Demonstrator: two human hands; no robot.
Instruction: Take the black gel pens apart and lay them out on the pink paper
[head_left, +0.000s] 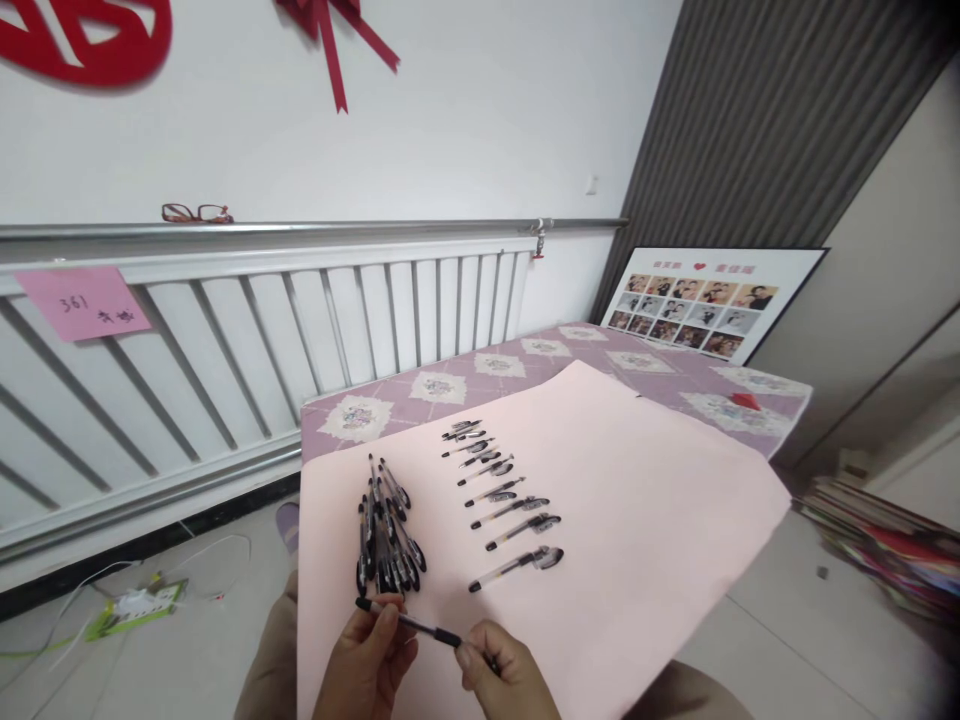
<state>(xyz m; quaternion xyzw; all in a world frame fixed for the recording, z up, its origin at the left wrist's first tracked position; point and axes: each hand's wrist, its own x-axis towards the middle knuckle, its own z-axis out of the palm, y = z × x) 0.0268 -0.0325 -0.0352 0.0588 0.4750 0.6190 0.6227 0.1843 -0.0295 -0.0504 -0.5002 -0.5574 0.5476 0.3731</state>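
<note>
Pens (389, 548) atop pink sheet (645, 520) on table (397, 410)

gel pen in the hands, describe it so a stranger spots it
Find the pink sheet on the purple tablecloth. Over its near part, the left hand and right hand hold a black-ended gel pen. Neighbouring pens lie piled or lined up; only this one is held.

The pink note (84, 300) on the radiator (300, 258) bears the handwritten number "361"; the characters beneath it are not clearly legible. The photo board (694, 303) carries a heading line with a red heart sign (700, 267) between two character groups, too blurred to read. The red wall emblem (97, 60) displays a cut-out sign, cropped by the upper frame edge.
</note>
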